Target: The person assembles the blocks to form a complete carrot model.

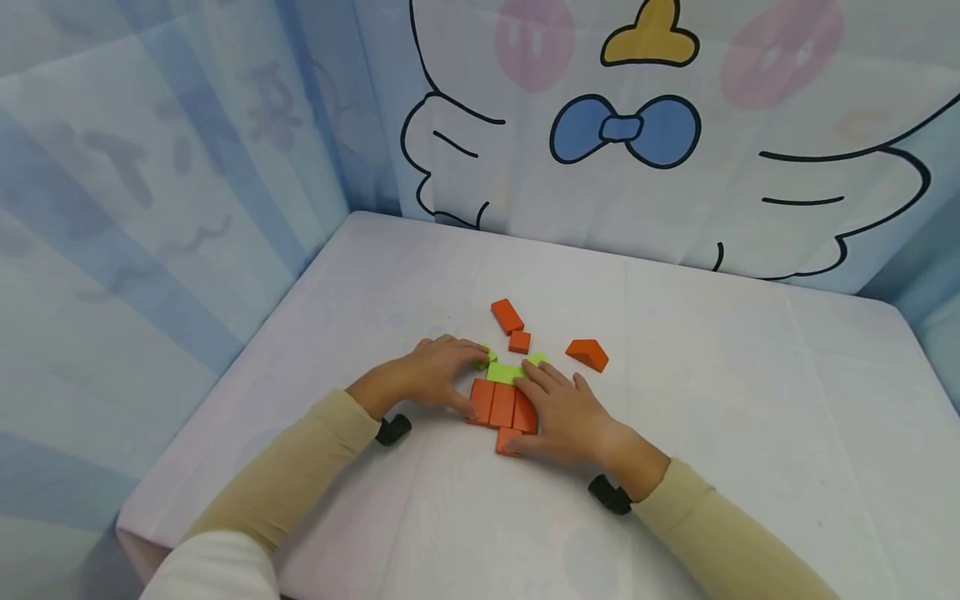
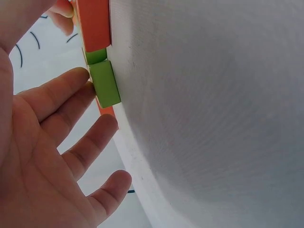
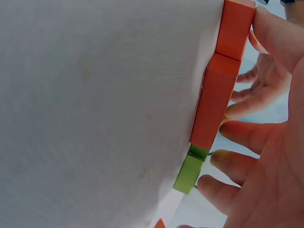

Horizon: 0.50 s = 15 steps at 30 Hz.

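Observation:
Three upright orange blocks (image 1: 502, 404) lie side by side, with a green block (image 1: 507, 373) along their far edge. A single orange block (image 1: 505, 438) sits at their near edge. At the left, my left hand (image 1: 431, 372) touches another green block (image 2: 105, 83) with its fingertips, its thumb at the side of the orange row. My right hand (image 1: 570, 421) spreads over the right side, fingertips by the right green block (image 3: 189, 173) and on the orange row. Its thumb rests on the single near block. The hands partly cover the arrangement.
Beyond the arrangement lie an orange rectangular block (image 1: 507, 316) and a small orange block (image 1: 520, 342). Farther right is an orange wedge-like block (image 1: 588, 354). A white cloth covers the table (image 1: 720, 375); a printed curtain (image 1: 622, 192) hangs along its back edge.

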{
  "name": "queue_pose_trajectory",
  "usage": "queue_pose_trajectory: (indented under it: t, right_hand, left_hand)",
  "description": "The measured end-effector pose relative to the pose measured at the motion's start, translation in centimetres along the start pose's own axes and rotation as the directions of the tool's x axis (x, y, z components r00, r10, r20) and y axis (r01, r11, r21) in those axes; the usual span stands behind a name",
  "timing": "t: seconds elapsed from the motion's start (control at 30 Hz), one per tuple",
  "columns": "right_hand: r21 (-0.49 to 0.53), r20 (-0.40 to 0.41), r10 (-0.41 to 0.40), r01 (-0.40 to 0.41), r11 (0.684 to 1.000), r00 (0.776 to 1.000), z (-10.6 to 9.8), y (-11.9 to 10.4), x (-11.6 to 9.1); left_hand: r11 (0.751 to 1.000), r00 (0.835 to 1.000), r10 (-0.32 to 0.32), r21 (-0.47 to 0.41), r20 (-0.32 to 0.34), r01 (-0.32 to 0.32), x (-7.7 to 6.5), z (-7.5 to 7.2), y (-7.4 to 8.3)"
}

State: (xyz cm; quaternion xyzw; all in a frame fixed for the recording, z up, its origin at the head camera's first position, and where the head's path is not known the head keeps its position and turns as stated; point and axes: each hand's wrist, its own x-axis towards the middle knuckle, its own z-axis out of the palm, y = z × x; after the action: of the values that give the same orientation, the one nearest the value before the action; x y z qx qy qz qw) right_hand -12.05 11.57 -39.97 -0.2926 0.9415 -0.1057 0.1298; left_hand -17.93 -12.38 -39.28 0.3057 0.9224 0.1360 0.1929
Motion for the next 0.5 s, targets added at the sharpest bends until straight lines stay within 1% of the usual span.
queue_pose_trajectory:
  t: [0.13, 0.3, 0.4, 0.5]
  right_hand:
    - [0.001, 0.031, 0.021, -0.021, 1.000, 0.999, 0.0, 0.0, -0.1]
    - [0.020, 0.010, 0.001, -0.001, 1.000, 1.000, -0.1, 0.2, -0.1]
    - [0.041, -0.037, 0.003, -0.002, 0.999, 0.999, -0.3, 0.4, 0.1]
    - [0.063, -0.101, 0.022, -0.015, 0.998, 0.995, -0.9, 1.0, 0.9]
  left_hand:
    - [1.000, 1.000, -0.002, 0.003, -0.004, 0.002, 0.0, 0.1, -0.1]
    - [1.000, 1.000, -0.003, 0.007, -0.010, 0.004, 0.0, 0.2, -0.2]
    - [1.000, 1.000, 0.003, 0.003, -0.011, -0.003, 0.0, 0.2, -0.2]
    - [1.000, 1.000, 0.002, 0.002, -0.007, -0.002, 0.0, 0.1, -0.2]
